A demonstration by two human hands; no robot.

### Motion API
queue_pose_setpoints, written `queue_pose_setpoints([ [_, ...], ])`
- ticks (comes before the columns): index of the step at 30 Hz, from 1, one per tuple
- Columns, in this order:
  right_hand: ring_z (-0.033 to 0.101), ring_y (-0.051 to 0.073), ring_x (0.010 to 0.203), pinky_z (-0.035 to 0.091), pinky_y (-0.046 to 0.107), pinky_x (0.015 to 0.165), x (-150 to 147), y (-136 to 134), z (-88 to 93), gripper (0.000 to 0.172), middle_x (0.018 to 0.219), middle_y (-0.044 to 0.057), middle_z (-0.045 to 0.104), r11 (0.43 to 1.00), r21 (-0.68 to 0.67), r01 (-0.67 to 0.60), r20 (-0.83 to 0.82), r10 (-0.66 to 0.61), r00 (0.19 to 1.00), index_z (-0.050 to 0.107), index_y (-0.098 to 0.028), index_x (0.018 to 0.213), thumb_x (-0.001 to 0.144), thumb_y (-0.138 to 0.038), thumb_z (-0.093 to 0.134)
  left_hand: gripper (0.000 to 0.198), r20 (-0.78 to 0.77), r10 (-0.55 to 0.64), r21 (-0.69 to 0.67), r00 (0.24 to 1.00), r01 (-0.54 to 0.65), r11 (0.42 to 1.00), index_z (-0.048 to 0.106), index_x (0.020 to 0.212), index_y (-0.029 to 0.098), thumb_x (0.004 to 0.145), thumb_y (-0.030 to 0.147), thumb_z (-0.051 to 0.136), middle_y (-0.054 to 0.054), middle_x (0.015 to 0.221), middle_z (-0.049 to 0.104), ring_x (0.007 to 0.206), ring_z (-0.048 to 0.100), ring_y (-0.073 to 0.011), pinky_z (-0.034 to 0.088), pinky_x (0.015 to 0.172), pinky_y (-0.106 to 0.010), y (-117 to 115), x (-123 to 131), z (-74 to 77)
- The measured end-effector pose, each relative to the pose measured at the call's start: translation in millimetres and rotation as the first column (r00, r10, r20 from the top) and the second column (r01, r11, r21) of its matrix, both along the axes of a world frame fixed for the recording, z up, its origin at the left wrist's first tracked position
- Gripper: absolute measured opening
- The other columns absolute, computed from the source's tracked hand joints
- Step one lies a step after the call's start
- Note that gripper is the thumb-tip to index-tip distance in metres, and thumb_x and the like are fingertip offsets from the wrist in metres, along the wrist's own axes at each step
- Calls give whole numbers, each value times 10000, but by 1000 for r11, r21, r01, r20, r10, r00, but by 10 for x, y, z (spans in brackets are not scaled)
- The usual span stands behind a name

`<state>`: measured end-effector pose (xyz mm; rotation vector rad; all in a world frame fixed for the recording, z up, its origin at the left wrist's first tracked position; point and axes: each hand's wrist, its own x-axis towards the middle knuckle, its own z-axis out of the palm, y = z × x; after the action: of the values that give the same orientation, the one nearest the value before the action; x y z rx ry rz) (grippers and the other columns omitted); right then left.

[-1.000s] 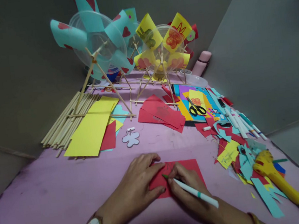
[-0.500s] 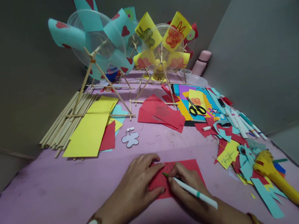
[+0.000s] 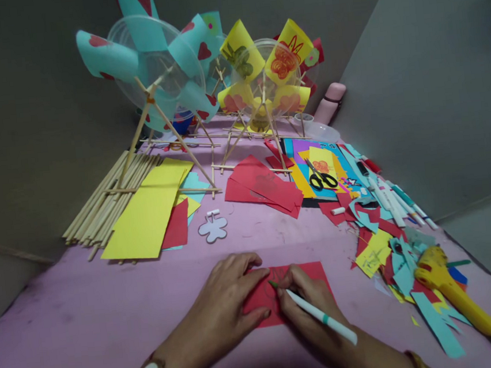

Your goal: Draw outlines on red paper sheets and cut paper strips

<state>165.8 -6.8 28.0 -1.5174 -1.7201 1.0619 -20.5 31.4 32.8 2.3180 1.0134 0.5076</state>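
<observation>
A red sheet of paper lies flat at the front of the table. My left hand rests on its left part, fingers stretched out and apart. In my right hand is a white felt-tip marker with a green band, its green tip touching the paper. Faint dark lines show on the paper near the tip; my right fingers hide part of them. Beyond my left hand lies a flower-shaped paper cutout, with a small white marker cap just behind it.
Paper scraps, a yellow glue gun and several markers lie on the right. Black-handled scissors sit on coloured sheets. Wooden sticks and yellow paper are left. Stick-framed paper wheels stand behind.
The marker tip has shifted very slightly on the red paper. My left hand stays in place, and the view has moved a little.
</observation>
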Motion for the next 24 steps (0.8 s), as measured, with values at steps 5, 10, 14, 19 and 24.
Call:
queue_pose_setpoints([
  [5,436,109,460,311,210,449,12,9,-31,60,551,-67,451,1000,11,15,-29,-14,999,415,-221,759,815,-203,429,447,10,4,5,1000,-4,1000,546,1233,291,805,337,669,-64,1213,515,1106,467,-251,399,941,-412,-2,4,13],
  [10,419,108,450,300,210,439,5,15,-27,61,544,-67,446,1000,-4,24,-15,-24,1000,409,-221,752,807,-208,432,443,13,2,10,1000,-3,1000,548,1233,290,809,346,664,-64,1219,516,1114,467,-252,399,946,-412,-11,-7,1],
  [14,428,118,469,321,219,453,2,-3,-4,69,559,-50,472,998,-20,54,-7,-54,999,403,-224,737,801,-219,429,449,0,-3,11,1000,3,1000,543,1238,278,811,351,662,-67,1225,508,1116,462,-250,395,946,-409,-9,-9,-9],
  [19,437,112,449,310,210,445,19,-6,-21,66,535,-66,459,998,-9,61,5,-61,998,424,-223,742,796,-188,438,439,18,-1,22,1000,1,1000,549,1231,282,814,358,659,-68,1218,517,1109,468,-253,400,940,-418,-7,-10,-12],
  [24,439,110,433,299,209,432,17,15,-14,82,514,-71,450,996,-19,87,11,-87,996,426,-223,721,793,-191,450,462,7,3,14,1000,-3,1000,542,1238,285,798,333,677,-73,1223,512,1120,462,-260,395,949,-428,-8,-6,-9],
])
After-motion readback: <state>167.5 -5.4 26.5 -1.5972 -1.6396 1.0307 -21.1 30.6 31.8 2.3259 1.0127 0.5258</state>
